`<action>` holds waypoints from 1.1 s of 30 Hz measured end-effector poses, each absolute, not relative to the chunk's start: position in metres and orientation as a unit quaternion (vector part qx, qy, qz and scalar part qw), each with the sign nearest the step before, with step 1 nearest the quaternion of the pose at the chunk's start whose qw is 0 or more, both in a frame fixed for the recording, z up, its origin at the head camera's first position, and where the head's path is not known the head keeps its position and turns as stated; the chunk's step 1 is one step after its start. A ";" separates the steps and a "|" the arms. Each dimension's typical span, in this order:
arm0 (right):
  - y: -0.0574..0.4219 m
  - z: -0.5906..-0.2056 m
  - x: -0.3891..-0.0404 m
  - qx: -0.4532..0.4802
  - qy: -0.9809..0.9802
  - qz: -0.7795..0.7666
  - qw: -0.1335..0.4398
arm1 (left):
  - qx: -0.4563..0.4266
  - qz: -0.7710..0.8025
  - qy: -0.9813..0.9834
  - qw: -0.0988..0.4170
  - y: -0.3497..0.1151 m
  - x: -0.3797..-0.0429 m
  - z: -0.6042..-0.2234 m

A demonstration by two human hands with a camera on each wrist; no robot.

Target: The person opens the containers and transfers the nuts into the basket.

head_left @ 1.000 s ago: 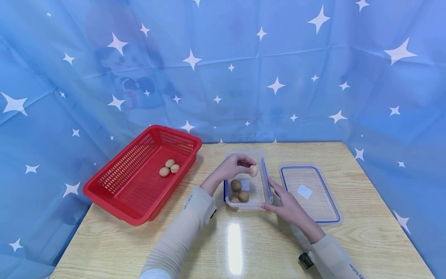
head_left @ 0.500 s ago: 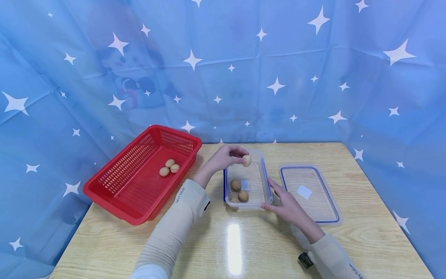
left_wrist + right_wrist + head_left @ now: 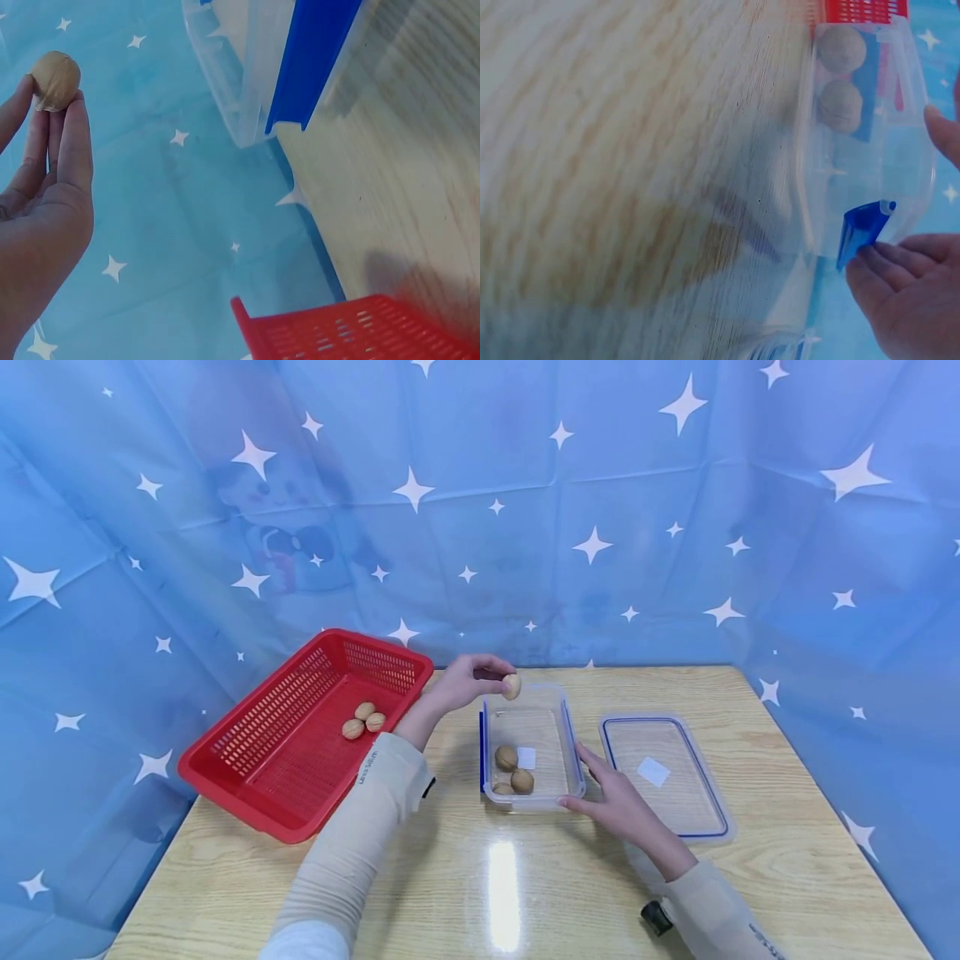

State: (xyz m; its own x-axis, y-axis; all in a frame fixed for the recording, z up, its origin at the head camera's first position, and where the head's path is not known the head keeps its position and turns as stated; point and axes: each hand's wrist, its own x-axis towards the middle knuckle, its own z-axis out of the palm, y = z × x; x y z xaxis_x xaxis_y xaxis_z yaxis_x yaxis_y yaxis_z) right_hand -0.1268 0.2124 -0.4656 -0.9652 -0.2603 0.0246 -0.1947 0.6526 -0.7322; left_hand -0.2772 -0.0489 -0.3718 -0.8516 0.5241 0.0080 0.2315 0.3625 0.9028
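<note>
In the head view my left hand pinches a walnut between thumb and fingertips, over the back left corner of a clear plastic box. The left wrist view shows the same walnut held at the fingertips. Three walnuts lie toward the front of the box, one partly hidden by its wall. My right hand rests against the box's front right corner, thumb at the front and fingers along the side. In the right wrist view its extended fingers touch a blue clasp.
A red slotted basket stands at the left, with three walnuts in it. A clear lid with a blue seal lies right of the box, beyond the right hand. Blue starry cloth hangs behind the wooden table.
My left hand has moved back and to the left with its walnut, from over the middle of the box to its back left corner. The right hand stays at the box.
</note>
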 end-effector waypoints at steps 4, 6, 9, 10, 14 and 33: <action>0.213 -0.465 -0.127 -0.124 0.908 -0.397 0.043 | 0.232 0.520 0.811 0.137 -0.056 -0.279 -0.366; 0.213 -0.465 -0.127 -0.124 0.909 -0.396 0.043 | 0.233 0.524 0.808 0.135 -0.059 -0.280 -0.363; 0.213 -0.465 -0.128 -0.125 0.909 -0.396 0.041 | 0.229 0.531 0.805 0.134 -0.064 -0.282 -0.360; 0.213 -0.465 -0.128 -0.126 0.909 -0.396 0.041 | 0.223 0.532 0.805 0.135 -0.066 -0.282 -0.359; 0.214 -0.465 -0.128 -0.127 0.907 -0.399 0.039 | 0.207 0.530 0.811 0.133 -0.075 -0.283 -0.354; 0.215 -0.466 -0.128 -0.122 0.909 -0.397 0.038 | 0.140 0.504 0.846 0.099 -0.133 -0.288 -0.337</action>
State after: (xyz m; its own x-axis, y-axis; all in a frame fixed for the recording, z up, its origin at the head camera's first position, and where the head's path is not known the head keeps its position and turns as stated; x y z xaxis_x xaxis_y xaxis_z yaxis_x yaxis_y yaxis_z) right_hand -0.1279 0.2146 -0.4663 -0.9673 -0.2519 0.0279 -0.1915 0.6545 -0.7314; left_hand -0.2875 -0.1329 -0.3372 -0.9411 0.3372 -0.0256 0.1381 0.4521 0.8812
